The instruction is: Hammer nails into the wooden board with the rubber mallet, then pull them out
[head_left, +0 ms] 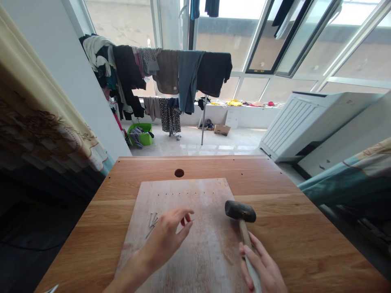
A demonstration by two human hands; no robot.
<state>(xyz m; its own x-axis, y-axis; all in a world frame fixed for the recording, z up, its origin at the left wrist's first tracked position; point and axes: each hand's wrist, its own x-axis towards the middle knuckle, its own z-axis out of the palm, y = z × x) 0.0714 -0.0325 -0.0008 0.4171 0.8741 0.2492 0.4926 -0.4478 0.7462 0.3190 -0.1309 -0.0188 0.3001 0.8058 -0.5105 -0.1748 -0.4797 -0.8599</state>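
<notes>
A mallet (240,211) with a black head and a pale wooden handle is in my right hand (262,264), whose fingers wrap the handle near the board's right edge. My left hand (169,228) hovers over the pale wooden board (207,252), thumb and fingers curled into a pinch. A thin light tip shows at these fingertips, apparently a nail; most of it is hidden. Several loose nails (152,221) lie on the board just left of my left hand. Toward the board's far edge runs a row of small dark dots (187,193).
The board lies on a wooden table (305,228) with a round hole (179,173) near its far edge. Beyond stand a clothes rack with hanging laundry (189,77), a green basket (146,139) and a white appliance (293,122). Curtains (49,93) hang at both sides.
</notes>
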